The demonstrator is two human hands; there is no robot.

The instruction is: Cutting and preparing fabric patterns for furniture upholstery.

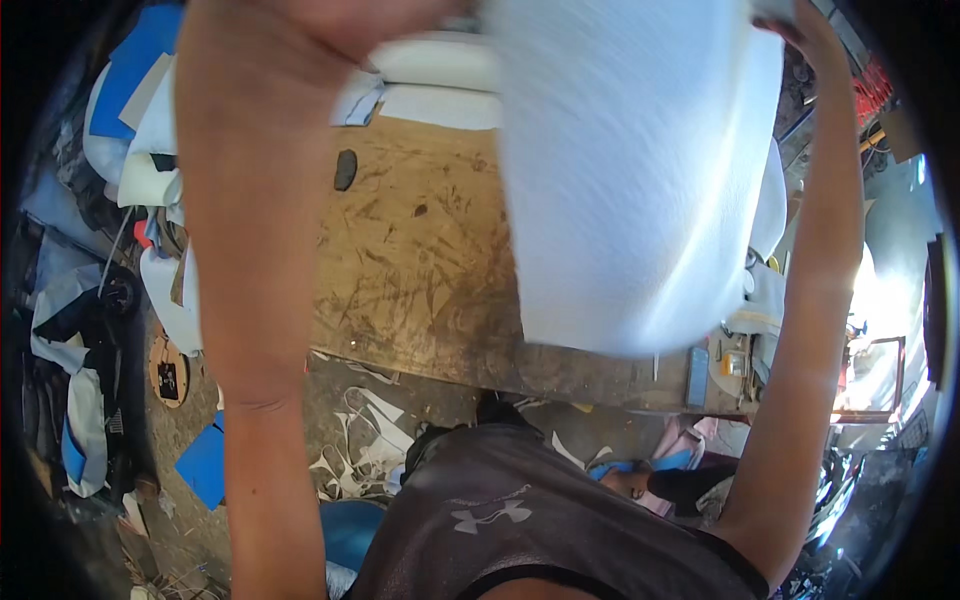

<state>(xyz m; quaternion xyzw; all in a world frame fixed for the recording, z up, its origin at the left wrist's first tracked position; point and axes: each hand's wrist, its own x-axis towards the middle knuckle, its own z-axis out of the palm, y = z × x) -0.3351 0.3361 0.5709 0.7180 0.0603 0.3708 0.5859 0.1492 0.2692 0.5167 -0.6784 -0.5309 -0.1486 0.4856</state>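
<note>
A large white sheet (640, 180) hangs raised above the right part of the wooden table (410, 270), its surface smeared by motion. My right hand (812, 35) grips its upper right edge, with the thumb at the border. At the top of the view my left hand (350, 20) is blurred and partly cut off by the frame, so its fingers cannot be read. My left forearm stretches up across the left side of the table. A dark oval piece (346, 170) lies on the tabletop beside that forearm.
White rolled material (440, 62) lies along the table's far side. White and blue sheets (140, 70) are piled at the left. A blue-grey block (697, 375) rests near the front right edge. White offcuts (375, 430) litter the floor below.
</note>
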